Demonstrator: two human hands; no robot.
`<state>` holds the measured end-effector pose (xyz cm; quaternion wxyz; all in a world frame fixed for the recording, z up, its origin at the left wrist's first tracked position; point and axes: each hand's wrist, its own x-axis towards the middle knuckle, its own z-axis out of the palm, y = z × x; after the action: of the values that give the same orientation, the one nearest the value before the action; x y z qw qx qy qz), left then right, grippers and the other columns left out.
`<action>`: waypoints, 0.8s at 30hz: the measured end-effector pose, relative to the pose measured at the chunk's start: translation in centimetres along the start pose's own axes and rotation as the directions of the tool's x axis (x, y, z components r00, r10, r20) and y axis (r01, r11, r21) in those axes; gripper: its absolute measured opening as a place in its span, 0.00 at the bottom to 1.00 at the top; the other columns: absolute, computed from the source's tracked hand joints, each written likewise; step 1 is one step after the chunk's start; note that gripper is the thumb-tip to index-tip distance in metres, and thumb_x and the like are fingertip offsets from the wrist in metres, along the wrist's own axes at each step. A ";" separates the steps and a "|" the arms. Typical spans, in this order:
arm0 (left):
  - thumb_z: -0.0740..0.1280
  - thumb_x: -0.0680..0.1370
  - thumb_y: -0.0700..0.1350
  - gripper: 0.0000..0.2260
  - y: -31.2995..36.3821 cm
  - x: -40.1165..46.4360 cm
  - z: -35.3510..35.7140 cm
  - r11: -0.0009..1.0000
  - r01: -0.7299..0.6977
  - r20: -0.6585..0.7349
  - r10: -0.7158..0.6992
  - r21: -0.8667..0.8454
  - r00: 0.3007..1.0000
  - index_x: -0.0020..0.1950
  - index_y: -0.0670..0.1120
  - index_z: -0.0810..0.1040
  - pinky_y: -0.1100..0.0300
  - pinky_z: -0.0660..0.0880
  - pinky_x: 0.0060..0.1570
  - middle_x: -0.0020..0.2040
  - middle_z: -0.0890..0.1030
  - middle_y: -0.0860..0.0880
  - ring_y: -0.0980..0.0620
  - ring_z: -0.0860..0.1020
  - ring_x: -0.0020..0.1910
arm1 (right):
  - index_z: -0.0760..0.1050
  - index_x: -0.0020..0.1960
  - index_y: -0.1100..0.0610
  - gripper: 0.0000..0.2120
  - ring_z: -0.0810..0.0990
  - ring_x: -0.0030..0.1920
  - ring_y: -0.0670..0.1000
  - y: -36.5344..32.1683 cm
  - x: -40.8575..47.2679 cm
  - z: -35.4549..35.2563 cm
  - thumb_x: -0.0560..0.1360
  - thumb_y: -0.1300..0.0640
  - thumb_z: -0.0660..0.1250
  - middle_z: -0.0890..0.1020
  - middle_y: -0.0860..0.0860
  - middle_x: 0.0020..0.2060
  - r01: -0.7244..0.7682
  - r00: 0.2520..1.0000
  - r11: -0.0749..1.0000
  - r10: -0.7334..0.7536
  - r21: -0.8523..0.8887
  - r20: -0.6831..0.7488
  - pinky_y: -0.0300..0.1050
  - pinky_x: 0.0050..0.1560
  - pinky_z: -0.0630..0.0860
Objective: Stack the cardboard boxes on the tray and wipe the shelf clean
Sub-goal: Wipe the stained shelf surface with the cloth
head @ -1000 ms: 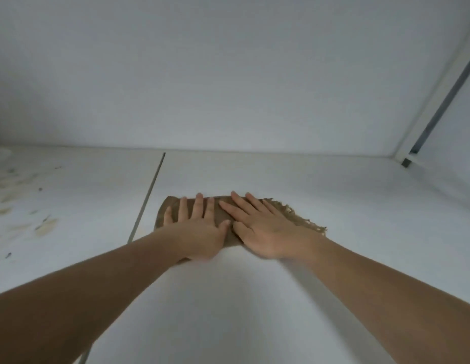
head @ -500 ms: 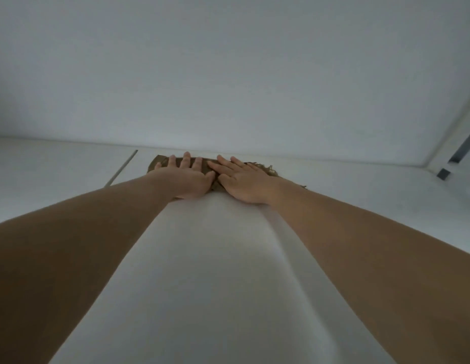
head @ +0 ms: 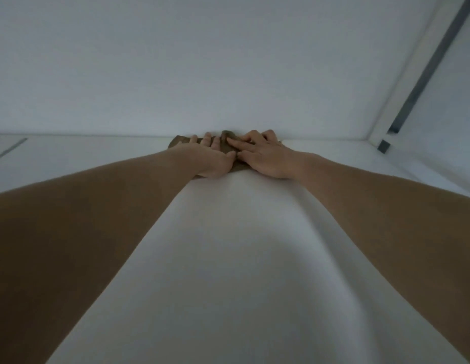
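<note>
My left hand (head: pixel 211 160) and right hand (head: pixel 265 158) lay side by side on the brown cloth (head: pixel 185 141), pressing it flat against the white shelf (head: pixel 228 245) right where the shelf met the back wall (head: pixel 202 61). My left grip was open, fingers straight; my right fingers were slightly bent on the cloth. I could read no writing anywhere.

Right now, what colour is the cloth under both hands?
Brown; the cloth shows best in the head view.
</note>
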<state>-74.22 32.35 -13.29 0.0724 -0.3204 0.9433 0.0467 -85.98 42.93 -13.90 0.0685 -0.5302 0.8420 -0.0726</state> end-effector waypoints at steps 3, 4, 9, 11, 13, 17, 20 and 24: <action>0.41 0.80 0.63 0.31 5.2 0.7 0.2 0.998 -0.068 0.003 0.068 -0.001 0.998 0.78 0.48 0.40 0.47 0.41 0.75 0.79 0.41 0.50 0.45 0.42 0.77 | 0.50 0.77 0.37 0.24 0.51 0.73 0.51 4.7 -2.1 -0.9 0.82 0.42 0.44 0.56 0.38 0.75 -0.076 0.997 0.997 0.076 -0.018 0.015 0.56 0.74 0.50; 0.41 0.80 0.63 0.31 7.0 0.7 0.3 0.996 -0.093 0.005 0.093 -0.003 0.996 0.78 0.48 0.40 0.47 0.41 0.75 0.79 0.41 0.49 0.45 0.42 0.77 | 0.50 0.77 0.37 0.24 0.51 0.74 0.50 6.3 -2.9 -1.1 0.81 0.41 0.43 0.53 0.37 0.76 -0.088 0.996 0.996 0.089 -0.019 0.018 0.56 0.75 0.47; 0.41 0.79 0.63 0.32 15.1 1.0 0.3 0.980 -0.192 0.021 0.193 -0.042 0.981 0.78 0.47 0.41 0.47 0.41 0.75 0.79 0.41 0.48 0.45 0.41 0.77 | 0.47 0.79 0.43 0.23 0.45 0.78 0.48 13.2 -7.2 -2.3 0.84 0.47 0.42 0.46 0.41 0.78 -0.164 0.986 0.986 0.165 -0.032 0.032 0.43 0.74 0.37; 0.42 0.80 0.63 0.32 17.7 1.2 0.2 0.975 -0.219 0.020 0.220 -0.047 0.975 0.78 0.47 0.41 0.47 0.40 0.75 0.79 0.41 0.48 0.45 0.42 0.77 | 0.48 0.79 0.44 0.23 0.45 0.78 0.47 15.3 -8.6 -2.9 0.85 0.49 0.42 0.46 0.42 0.78 -0.196 0.980 0.979 0.197 -0.054 0.014 0.43 0.75 0.38; 0.43 0.80 0.62 0.32 19.9 1.4 0.2 0.972 -0.232 0.018 0.233 -0.045 0.972 0.78 0.48 0.41 0.46 0.40 0.75 0.79 0.41 0.48 0.45 0.42 0.77 | 0.49 0.79 0.47 0.22 0.45 0.78 0.47 16.9 -9.2 -3.3 0.85 0.51 0.42 0.47 0.43 0.78 -0.224 0.974 0.969 0.226 -0.109 0.013 0.38 0.72 0.39; 0.43 0.79 0.63 0.31 21.4 2.1 0.1 0.975 -0.218 0.025 0.219 -0.042 0.975 0.78 0.51 0.41 0.45 0.40 0.74 0.79 0.41 0.49 0.44 0.42 0.77 | 0.46 0.78 0.40 0.22 0.46 0.78 0.52 18.3 -9.3 -3.3 0.84 0.45 0.41 0.47 0.45 0.79 -0.277 0.961 0.958 0.278 -0.078 0.002 0.50 0.77 0.40; 0.44 0.79 0.64 0.31 21.3 1.7 0.1 0.978 -0.207 0.036 0.207 -0.022 0.978 0.78 0.52 0.41 0.45 0.40 0.74 0.79 0.41 0.49 0.43 0.42 0.77 | 0.46 0.79 0.44 0.22 0.44 0.78 0.49 17.9 -10.1 -3.4 0.85 0.49 0.41 0.46 0.48 0.79 -0.278 0.960 0.959 0.279 -0.051 0.005 0.41 0.73 0.39; 0.44 0.79 0.64 0.31 21.5 -0.1 0.2 0.983 -0.185 0.044 0.185 -0.008 0.982 0.78 0.53 0.41 0.44 0.40 0.73 0.79 0.41 0.49 0.43 0.41 0.77 | 0.46 0.78 0.42 0.22 0.42 0.78 0.51 17.3 -11.9 -3.4 0.85 0.48 0.42 0.46 0.46 0.79 -0.290 0.957 0.957 0.290 -0.008 0.019 0.43 0.74 0.38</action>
<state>-87.32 49.42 -12.53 0.0879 -0.2306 0.9671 0.0623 -96.81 61.19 -13.49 0.0852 -0.4020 0.9100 -0.0544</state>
